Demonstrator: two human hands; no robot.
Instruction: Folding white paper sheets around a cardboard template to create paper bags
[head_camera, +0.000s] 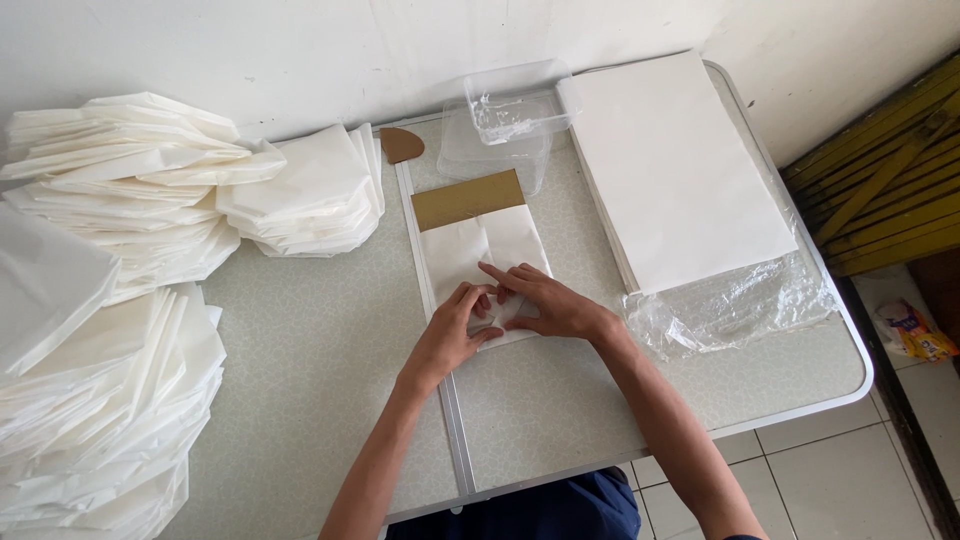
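Note:
A white sheet of paper (490, 250) lies folded over a brown cardboard template (468, 198) in the middle of the table. My left hand (452, 330) presses on the sheet's lower left part, fingers bent on the paper. Beside it my right hand (545, 300) lies flat on the lower right part, with the forefinger pointing up-left along a fold. Both hands touch each other over the paper's bottom edge.
Piles of folded white paper pieces (120, 250) fill the table's left side. A stack of flat white sheets (680, 170) on clear plastic wrap (740, 305) lies at the right. Clear plastic boxes (505, 115) and a small brown cardboard piece (401, 144) stand at the back. A yellow slatted object (890, 180) leans at the far right.

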